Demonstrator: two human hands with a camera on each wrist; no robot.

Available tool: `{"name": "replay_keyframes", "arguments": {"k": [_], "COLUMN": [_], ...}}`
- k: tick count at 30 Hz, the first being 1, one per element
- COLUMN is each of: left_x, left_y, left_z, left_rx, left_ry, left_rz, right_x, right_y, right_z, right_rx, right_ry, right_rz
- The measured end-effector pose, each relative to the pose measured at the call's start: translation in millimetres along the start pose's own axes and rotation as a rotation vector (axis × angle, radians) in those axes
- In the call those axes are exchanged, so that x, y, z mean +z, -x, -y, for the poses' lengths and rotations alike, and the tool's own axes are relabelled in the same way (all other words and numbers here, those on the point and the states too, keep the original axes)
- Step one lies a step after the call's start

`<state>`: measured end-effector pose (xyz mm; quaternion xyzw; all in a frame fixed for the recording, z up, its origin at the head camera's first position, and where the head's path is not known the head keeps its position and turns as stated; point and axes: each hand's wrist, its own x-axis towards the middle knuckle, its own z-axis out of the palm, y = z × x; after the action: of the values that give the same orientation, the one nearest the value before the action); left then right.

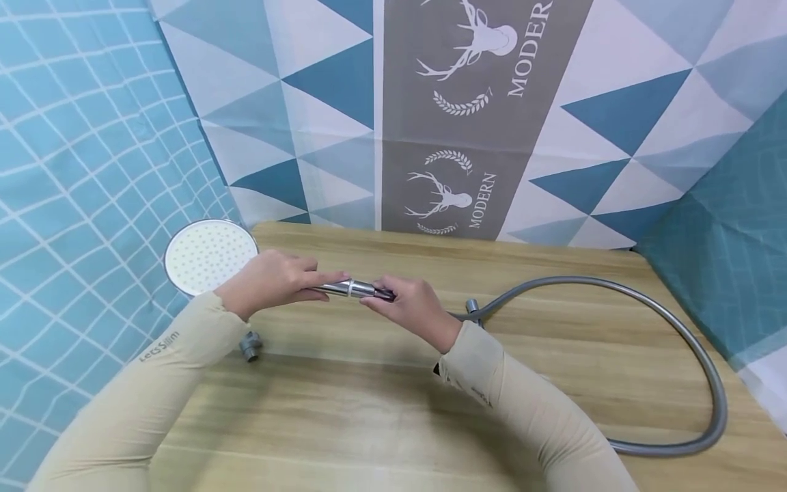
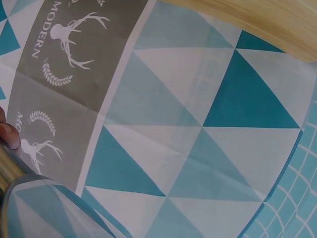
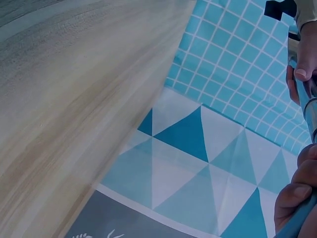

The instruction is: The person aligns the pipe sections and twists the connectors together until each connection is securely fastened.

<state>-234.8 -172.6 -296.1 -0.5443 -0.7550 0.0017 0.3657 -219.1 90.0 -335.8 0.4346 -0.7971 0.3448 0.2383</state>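
Observation:
A round shower head [image 1: 211, 256] with a white nozzle face and chrome rim is at the left in the head view. My left hand [image 1: 270, 279] grips its chrome handle [image 1: 334, 288], thumb and fingers along it. At the handle's end sits a chrome hose connector [image 1: 363, 290], in line with the handle. My right hand [image 1: 417, 309] pinches the connector from the right. The left wrist view catches the shiny back of the shower head [image 2: 54, 208]. In the right wrist view, curled right fingers [image 3: 297, 191] wrap the connector end, and the left hand [image 3: 308, 54] is above.
A grey shower hose [image 1: 707, 369] loops over the right side of the wooden tabletop [image 1: 344, 424]. One small chrome fitting [image 1: 472, 307] lies by the hose, and a grey fitting [image 1: 250, 346] lies at left. Patterned curtains [image 1: 332, 102] border the back and sides.

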Motion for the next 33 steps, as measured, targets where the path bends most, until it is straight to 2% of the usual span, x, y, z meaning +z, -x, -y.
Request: {"name": "replay_keyframes", "arguments": {"k": [3,11,19,26,33], "left_x": [-0.5,-2.2,-0.8,0.0,0.2], "left_y": [-5.0,-3.7,-2.3,0.2,1.5], "left_z": [2.8,1.6,0.2,-0.9,-2.9], "left_rx": [0.021,0.014,0.008,0.016,0.027], "left_ry": [-0.015,-0.031,0.009,-0.008,-0.041], "left_rz": [0.005,0.018,0.016,0.007,-0.006], "right_x": [-2.7,0.6,3.3,7.7,4.5], "right_y": [-0.7,-0.9,5.1,7.9,5.0], "right_z": [-0.7,-1.1,-1.6,-1.1,-0.4], "right_rx": [0.008,0.036,-0.016,0.022,0.084], "right_ry": [0.045,0.075,-0.033,-0.096,-0.134], "right_rz": [-0.004,0.017,-0.024,-0.023,0.047]}}
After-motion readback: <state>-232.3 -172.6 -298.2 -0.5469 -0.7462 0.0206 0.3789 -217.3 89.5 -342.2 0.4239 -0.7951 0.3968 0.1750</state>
